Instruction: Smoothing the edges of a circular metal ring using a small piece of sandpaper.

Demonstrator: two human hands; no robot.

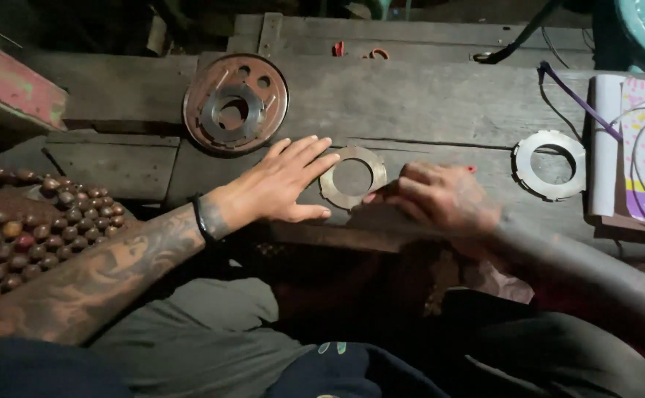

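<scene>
Near the tabletop's front edge, the left hand [282, 184] lies flat and empty beside a metal ring [352, 177] while the right hand [433, 195] pinches its rim; pressing evenly would steady it.

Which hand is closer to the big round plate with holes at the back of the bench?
Left. The left hand lies flat just below and right of the big round plate. The right hand sits farther right, beyond the small ring.
</scene>
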